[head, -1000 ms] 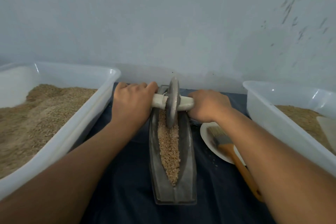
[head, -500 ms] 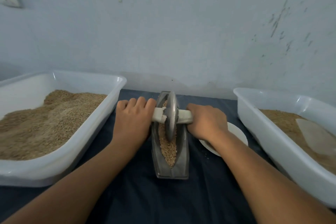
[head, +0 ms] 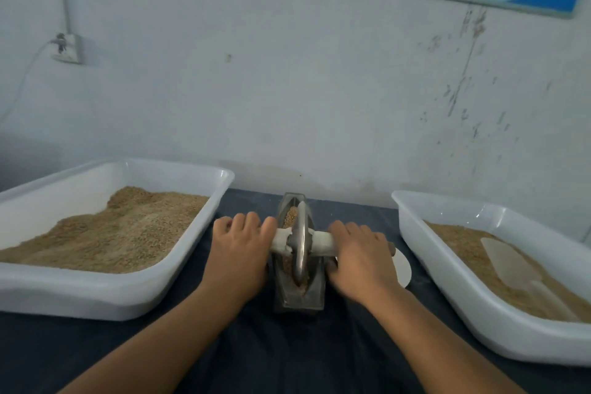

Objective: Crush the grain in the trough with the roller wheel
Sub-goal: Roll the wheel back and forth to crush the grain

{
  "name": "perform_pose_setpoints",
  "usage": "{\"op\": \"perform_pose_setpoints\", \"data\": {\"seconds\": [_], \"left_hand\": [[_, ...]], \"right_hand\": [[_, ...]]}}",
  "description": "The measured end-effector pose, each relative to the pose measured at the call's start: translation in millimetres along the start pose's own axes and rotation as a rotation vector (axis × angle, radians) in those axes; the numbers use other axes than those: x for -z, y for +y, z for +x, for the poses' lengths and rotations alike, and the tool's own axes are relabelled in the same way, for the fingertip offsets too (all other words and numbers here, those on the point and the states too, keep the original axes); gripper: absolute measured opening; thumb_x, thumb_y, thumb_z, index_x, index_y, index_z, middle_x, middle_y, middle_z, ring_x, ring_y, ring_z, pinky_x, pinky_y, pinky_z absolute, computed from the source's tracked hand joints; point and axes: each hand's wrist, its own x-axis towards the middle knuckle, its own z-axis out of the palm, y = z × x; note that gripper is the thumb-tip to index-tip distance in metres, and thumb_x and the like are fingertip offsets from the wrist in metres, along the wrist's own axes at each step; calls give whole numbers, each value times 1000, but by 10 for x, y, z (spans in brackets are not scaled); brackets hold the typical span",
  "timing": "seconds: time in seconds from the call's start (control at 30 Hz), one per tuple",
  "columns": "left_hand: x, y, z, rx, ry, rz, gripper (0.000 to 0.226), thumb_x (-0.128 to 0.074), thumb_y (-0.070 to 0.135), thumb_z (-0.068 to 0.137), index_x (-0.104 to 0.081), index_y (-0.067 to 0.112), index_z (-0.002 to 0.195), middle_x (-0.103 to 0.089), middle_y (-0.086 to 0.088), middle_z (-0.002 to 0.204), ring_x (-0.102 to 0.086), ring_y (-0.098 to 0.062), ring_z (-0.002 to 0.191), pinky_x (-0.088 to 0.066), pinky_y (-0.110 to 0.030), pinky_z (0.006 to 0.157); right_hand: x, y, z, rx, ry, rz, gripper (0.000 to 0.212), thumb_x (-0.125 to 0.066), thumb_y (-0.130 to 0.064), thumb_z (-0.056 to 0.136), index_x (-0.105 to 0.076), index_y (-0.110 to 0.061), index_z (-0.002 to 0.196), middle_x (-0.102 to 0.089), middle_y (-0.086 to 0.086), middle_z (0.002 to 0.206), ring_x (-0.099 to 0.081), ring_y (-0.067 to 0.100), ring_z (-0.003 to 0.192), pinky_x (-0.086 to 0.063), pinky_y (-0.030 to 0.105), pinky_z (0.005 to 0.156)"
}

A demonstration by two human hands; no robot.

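A narrow grey metal trough (head: 315,296) lies lengthwise on the dark cloth in the middle, with tan grain (head: 290,215) showing at its far end. The metal roller wheel (head: 301,243) stands upright in the trough, toward the near half. A pale axle handle (head: 323,242) runs through the wheel. My left hand (head: 238,257) grips the left end of the handle, and my right hand (head: 361,261) grips the right end. The hands hide both handle ends.
A white tub (head: 105,294) heaped with grain stands at the left. Another white tub (head: 460,307) at the right holds grain and a pale scoop (head: 511,265). A white plate (head: 403,269) peeks out behind my right hand. A wall rises just behind the trough.
The wheel has rolled from the trough's far end toward the near end, with both hands still on the handle. The view has tilted up, showing more wall.
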Motion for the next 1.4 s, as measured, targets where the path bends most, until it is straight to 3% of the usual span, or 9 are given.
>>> {"op": "perform_pose_setpoints", "data": {"seconds": [0.1,0.23,0.5,0.6,0.77,0.9,1.0,1.2,1.4], "left_hand": [[40,-33,-53,12,-98,-11,47,-66,32,73,-43,28,113,-50,4,102,-50,-21,93,-35,-38,82],[40,-78,-75,30,-151,-71,49,-63,38,79,-36,31,118,-49,6,110,-49,-19,102,-37,-36,89],[-98,-141,170,1,-151,-83,37,-64,35,78,-33,30,98,-58,4,96,-56,-21,87,-38,-37,74],[-197,-153,307,4,-147,-67,40,-64,35,78,-26,31,91,-58,5,88,-48,-19,73,-33,-35,68],[-351,-175,492,16,-152,-24,31,-64,38,82,-35,30,89,-47,9,71,-44,-16,62,-33,-32,63],[-428,-189,608,21,-148,-23,28,-62,38,84,-36,28,87,-40,8,65,-44,-18,59,-35,-31,56],[-463,-204,702,26,-157,-22,26,-61,37,85,-36,28,88,-43,7,69,-46,-21,62,-37,-33,57],[-549,-240,828,53,-195,-46,21,-61,37,86,-40,30,88,-55,3,79,-52,-24,70,-40,-34,62],[-614,-217,804,71,-145,-13,18,-64,34,87,-50,26,96,-64,1,85,-59,-23,71,-38,-33,60]], "right_hand": [[83,-54,1,25,0,-35,40,-66,-38,82,-49,-28,117,-56,-6,107,-53,21,100,-37,39,89],[119,-92,60,42,-21,-73,41,-70,-34,79,-49,-27,113,-57,-6,104,-53,21,99,-37,39,88],[-57,11,270,1,-99,-66,33,-68,-36,81,-39,-30,95,-42,-10,81,-43,19,77,-30,38,72],[-116,44,391,-16,-148,-70,28,-65,-34,82,-40,-29,92,-43,-10,75,-45,20,71,-32,38,67],[-199,89,576,-46,-184,-87,19,-63,-28,80,-46,-30,89,-48,-9,70,-43,17,61,-20,30,51],[-235,124,721,-70,-248,-64,17,-64,-27,78,-53,-30,90,-57,-7,77,-51,17,65,-28,28,50],[-241,136,836,-73,-317,-56,18,-64,-29,77,-57,-30,94,-60,-6,83,-58,21,75,-38,31,57],[-195,147,1077,-33,-467,-132,22,-66,-30,77,-56,-29,97,-59,-4,84,-59,20,79,-42,30,59],[-259,170,1146,-8,-426,-136,24,-67,-31,76,-58,-30,98,-61,-4,85,-59,19,77,-39,29,57]]}}
